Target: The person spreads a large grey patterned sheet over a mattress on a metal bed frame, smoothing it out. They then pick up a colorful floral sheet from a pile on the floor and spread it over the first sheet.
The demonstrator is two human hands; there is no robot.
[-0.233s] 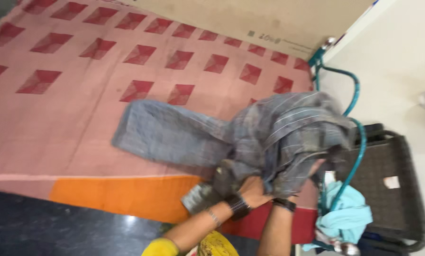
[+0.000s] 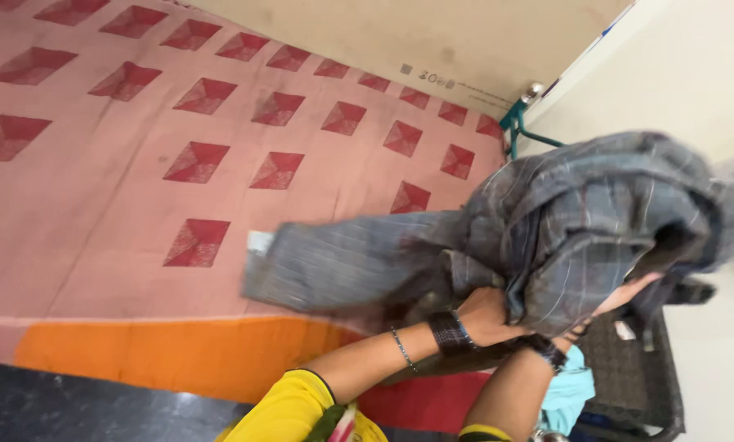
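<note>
Closest to me I see two forearms in yellow sleeves [image 2: 289, 409] reaching up from the bottom edge. The left hand [image 2: 485, 315], with a dark bangle and a thin bracelet at the wrist, has its fingers closed into the lower folds of a grey checked garment [image 2: 580, 225]. The right hand [image 2: 625, 295], with a dark band at its wrist, is pushed up under the bunched part of the same cloth; its fingers are mostly hidden in the fabric, so I cannot tell whether they are closed on it or spread.

The garment is lifted off the bed [image 2: 121, 221]: its bulk is gathered over my right hand, and one long flat part trails left, low over the sheet, with a small pale label [image 2: 259, 241] at its far end.

Under my wrists lies a light blue cloth [image 2: 570, 393], just beside a dark woven basket [image 2: 629, 372] on the right.

The bed carries a pink sheet with red diamond shapes and an orange band [image 2: 170, 352] along its near edge. Further off, a green metal frame [image 2: 516, 127] stands at the bed's far corner, against a pale wall [image 2: 670, 74].
</note>
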